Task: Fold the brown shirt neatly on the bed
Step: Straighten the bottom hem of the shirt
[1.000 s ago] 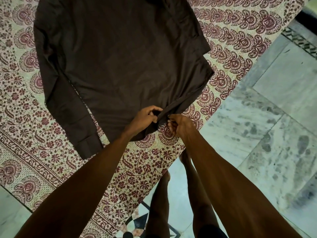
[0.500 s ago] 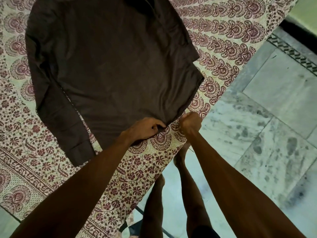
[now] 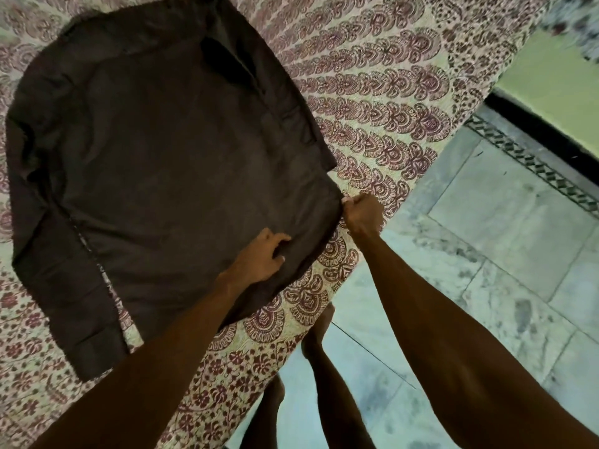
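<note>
Head view: hands split! Right hand [image 3: 362, 214] drags the dark-brown cloth shirt [image 3: 168, 163] corner toward three o'clock, left hand [image 3: 261, 256] anchors, both sets of fingers clamped on hem. Smoothing before folding.

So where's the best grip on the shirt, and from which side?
At the hem corners, from the near edge of the bed. The shirt lies flat with its hem facing the person; the right hand pinches the right corner, and the left hand would probably do better further left along the hem.
</note>
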